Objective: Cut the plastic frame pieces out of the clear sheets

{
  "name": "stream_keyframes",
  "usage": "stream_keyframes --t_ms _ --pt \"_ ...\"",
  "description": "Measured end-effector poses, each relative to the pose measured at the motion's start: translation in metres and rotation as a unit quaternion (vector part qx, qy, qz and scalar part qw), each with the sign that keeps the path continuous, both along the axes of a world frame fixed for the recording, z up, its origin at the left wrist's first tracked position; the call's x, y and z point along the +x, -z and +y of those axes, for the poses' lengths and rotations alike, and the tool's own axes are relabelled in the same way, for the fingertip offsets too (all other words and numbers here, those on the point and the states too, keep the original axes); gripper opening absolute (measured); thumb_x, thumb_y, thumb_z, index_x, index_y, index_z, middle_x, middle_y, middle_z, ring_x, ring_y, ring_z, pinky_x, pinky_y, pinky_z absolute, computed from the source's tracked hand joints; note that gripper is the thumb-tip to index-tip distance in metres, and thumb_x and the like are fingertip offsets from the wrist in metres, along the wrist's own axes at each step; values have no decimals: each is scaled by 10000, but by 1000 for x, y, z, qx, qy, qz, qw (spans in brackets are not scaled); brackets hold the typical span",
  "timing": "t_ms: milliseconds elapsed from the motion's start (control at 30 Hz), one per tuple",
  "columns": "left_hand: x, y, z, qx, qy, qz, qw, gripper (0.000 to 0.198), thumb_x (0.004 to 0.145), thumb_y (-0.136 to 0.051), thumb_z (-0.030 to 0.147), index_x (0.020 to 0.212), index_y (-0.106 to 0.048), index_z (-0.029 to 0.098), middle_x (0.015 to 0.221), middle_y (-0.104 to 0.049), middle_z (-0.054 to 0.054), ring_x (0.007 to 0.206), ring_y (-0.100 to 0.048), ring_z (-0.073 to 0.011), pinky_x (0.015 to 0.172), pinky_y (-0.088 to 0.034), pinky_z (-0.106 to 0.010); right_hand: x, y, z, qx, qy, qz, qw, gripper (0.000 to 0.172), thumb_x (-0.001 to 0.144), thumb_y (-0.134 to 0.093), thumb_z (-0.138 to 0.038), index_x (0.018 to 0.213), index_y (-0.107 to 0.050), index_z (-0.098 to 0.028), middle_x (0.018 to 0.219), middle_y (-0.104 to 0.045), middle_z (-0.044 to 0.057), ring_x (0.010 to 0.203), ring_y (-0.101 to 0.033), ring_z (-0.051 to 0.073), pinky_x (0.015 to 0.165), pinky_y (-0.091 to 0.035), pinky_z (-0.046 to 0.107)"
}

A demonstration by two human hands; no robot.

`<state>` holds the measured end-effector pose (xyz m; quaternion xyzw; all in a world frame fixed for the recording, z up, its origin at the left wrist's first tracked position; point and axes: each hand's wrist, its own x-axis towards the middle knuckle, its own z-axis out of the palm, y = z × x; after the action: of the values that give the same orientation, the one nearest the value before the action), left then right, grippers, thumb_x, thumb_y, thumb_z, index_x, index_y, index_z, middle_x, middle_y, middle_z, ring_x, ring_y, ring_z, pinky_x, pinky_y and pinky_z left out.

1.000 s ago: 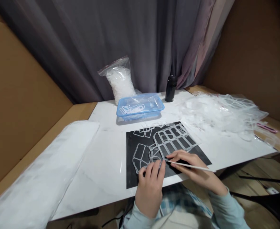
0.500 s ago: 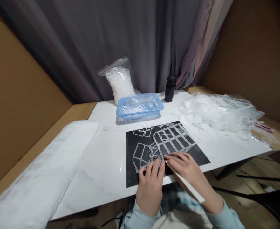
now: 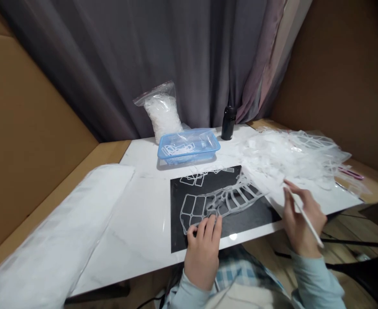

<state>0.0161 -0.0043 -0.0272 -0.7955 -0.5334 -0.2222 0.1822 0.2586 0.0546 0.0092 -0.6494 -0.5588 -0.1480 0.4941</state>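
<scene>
On the black mat (image 3: pixel 190 242) lies a translucent lattice sheet (image 3: pixel 193 206) of rounded cut-out frames, its middle part bunched and twisted. My left hand (image 3: pixel 203 251) rests palm down at the mat's near edge. Its fingertips lie on the sheet's lower edge, and the fingers are mostly extended. Away to the right, my right hand (image 3: pixel 304 221) is closed round a slim white pen-like tool (image 3: pixel 309 225), whose tip points toward the pile of clear scraps (image 3: pixel 279 156). Several thin loose frames (image 3: pixel 195 177) lie along the mat's far edge.
A blue basket (image 3: pixel 189 155) with white cut-out pieces stands behind the mat. Beyond it are a filled zip bag (image 3: pixel 163 113) and a black bottle (image 3: pixel 229 122). A wrapped white stack (image 3: pixel 66 227) covers the left side. A pink tool (image 3: pixel 351 173) lies far right.
My right hand has left the sheet and swung to the right with the white tool. The sheet's middle and right part has bunched up. My left hand has stayed in place.
</scene>
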Motion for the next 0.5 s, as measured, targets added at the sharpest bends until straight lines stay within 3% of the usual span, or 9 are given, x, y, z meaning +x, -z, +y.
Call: stream_keyframes --t_ms 100,200,300,400,500 --pt "0 1 0 1 1 -6 1000 738 631 -435 -73 1303 -576 198 1234 -659 -33 1084 -528 -219 857 -358 -416 11 -4 -7 33 72 76 994 301 984 -545 -420 1065 -668 -157 1135 -718 130 1047 -682 322 861 -526 399" --pt "-1 0 1 -3 7 -7 1000 737 634 -436 -72 1310 -570 187 1237 -655 -42 1092 -525 -219 857 -352 -414 5 -9 -6 21 50 126 991 304 958 -576 -455 1019 -676 -175 1099 -729 115 1001 -697 308 769 -546 362" --pt "-1 -2 0 -8 8 -9 1000 736 632 -446 -68 1312 -569 187 1235 -654 -42 1086 -524 -215 855 -348 -411 -17 -15 6 -18 -84 168 982 291 952 -576 -479 954 -650 -197 1106 -727 99 1031 -688 291 845 -537 380" --pt "-1 -3 -1 -3 6 -5 1000 736 624 -458 -64 1307 -572 186 1224 -655 -36 1069 -520 -217 854 -343 -419 -44 -23 19 -96 -279 172 940 234 963 -582 -443 939 -623 -215 1206 -691 90 1146 -642 268 943 -506 374" --pt "-1 -2 -1 0 8 -7 1000 731 623 -463 -59 1301 -579 188 1231 -650 -35 1072 -513 -219 859 -341 -424 -59 -27 25 -140 -371 120 910 170 978 -576 -386 969 -635 -226 1250 -666 76 1150 -637 244 960 -494 359"
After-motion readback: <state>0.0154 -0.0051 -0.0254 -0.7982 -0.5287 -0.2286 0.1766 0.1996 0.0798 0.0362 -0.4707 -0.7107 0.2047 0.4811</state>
